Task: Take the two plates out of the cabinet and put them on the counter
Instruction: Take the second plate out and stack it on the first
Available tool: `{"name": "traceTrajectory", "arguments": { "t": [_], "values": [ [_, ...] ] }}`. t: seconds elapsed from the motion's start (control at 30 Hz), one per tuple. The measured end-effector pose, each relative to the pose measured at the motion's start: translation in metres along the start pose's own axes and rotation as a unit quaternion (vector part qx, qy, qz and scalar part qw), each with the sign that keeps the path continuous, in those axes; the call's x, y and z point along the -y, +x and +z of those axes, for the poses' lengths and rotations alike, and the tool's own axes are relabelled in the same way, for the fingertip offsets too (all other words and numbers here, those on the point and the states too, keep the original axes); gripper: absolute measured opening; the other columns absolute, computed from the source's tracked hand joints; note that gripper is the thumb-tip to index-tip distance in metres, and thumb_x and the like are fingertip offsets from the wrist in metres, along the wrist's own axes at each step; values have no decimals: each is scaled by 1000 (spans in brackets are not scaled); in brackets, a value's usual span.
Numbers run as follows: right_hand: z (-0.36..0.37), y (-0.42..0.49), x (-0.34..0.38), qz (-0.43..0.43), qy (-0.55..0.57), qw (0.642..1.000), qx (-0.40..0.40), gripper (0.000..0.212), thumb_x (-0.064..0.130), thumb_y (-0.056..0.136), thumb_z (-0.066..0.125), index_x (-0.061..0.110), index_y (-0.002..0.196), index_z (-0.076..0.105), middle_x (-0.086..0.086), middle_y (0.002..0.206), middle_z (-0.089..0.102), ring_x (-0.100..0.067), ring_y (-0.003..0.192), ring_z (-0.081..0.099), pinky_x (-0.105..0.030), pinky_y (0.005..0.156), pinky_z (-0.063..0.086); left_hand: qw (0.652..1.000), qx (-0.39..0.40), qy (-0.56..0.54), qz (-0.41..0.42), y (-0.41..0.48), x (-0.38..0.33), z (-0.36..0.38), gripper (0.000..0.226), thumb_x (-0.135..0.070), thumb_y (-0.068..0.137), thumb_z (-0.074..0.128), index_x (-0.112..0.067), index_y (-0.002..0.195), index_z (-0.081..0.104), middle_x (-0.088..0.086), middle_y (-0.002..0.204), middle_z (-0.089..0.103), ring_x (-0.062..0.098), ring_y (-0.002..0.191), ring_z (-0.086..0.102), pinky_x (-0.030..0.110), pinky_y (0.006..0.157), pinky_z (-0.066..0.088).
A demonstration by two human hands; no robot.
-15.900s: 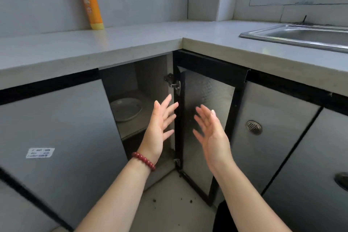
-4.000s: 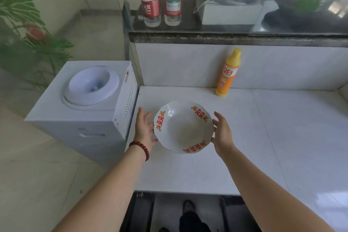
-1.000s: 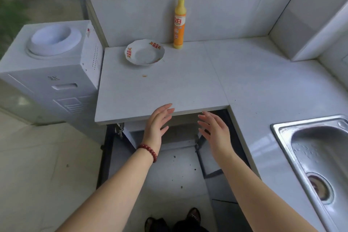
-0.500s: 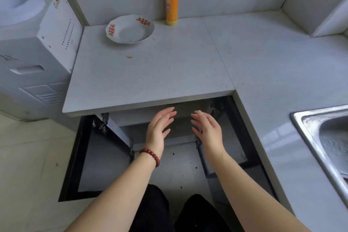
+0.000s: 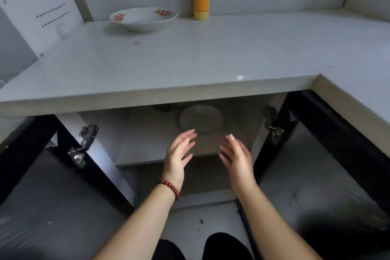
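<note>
Single head-worn wide-angle view, low and close to the worktop point(image 5: 190, 63) front edge, facing forward and down. Upper half of frame looks across the worktop surface to the tiled back wall; lower half looks under the edge into the open cabinet point(image 5: 147, 145) shelf. Both forearms enter from the bottom edge. Floor and dark trouser knees show at bottom centre. Straight edges bow outward toward frame borders.

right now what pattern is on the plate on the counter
White plate with red-orange motifs on the rim; head view.
</note>
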State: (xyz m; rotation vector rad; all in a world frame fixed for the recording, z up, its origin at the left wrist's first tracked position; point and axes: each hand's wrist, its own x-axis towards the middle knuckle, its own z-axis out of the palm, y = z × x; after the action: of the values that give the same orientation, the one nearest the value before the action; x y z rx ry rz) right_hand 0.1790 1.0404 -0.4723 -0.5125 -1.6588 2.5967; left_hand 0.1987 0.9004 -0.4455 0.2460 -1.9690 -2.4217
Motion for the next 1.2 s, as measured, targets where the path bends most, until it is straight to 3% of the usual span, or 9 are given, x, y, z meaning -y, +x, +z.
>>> {"name": "traceTrajectory", "arguments": {
  "t": [0.17,0.33,0.5,0.6,0.7,1.03,1.2],
  "values": [
    [-9,46,-41,-27,23,999,23,20,32,92,52,20,95,68,1,91,67,-9,81,62,-23,71,47,1000,-8,-10,22,41,52,-4,33,-31,96,30,-35,107,60,-8,124,58,13,119,50,37,98,35],
    [-13,84,-68,-16,32,997,64,33,44,93,42,22,103,65,0,106,67,-14,100,61,-28,78,45,998,-16,-52,20,71,78,-6,37,-42,94,26,-35,105,61,-7,123,57,17,120,49,42,101,32],
    [-9,121,-77,-17,53,997,57,39,47,95,37,20,105,64,-3,110,66,-18,101,60,-30,81,44,997,-26,-66,21,103,91,-7,41,-50,93,25,-32,110,58,0,137,50,22,126,44,46,105,28],
    [-5,140,-82,-25,53,998,31,40,43,97,34,16,110,61,-8,119,62,-24,109,58,-36,96,42,996,-30,-84,13,120,94,-12,44,-52,92,26,-29,111,58,2,136,51,24,127,43,45,103,31],
    [-3,149,-85,-28,45,998,21,36,41,98,32,22,99,62,-7,119,62,-23,109,57,-40,104,38,996,-36,-85,13,134,97,-18,45,-53,92,26,-28,113,57,2,137,50,24,128,42,43,101,32],
    [-2,170,-91,-43,31,999,9,40,34,101,20,22,103,58,-2,110,59,-19,104,53,-36,100,37,997,-21,-70,-13,157,113,-18,58,-58,91,22,-26,132,47,1,144,39,22,136,30,42,103,30],
    [-6,178,-95,-38,28,999,22,37,37,101,19,26,112,52,5,110,56,-16,109,49,-36,95,38,996,-21,-85,-24,167,116,-15,56,-60,90,23,-29,129,48,3,147,38,25,137,30,41,102,28]
  ]
}}
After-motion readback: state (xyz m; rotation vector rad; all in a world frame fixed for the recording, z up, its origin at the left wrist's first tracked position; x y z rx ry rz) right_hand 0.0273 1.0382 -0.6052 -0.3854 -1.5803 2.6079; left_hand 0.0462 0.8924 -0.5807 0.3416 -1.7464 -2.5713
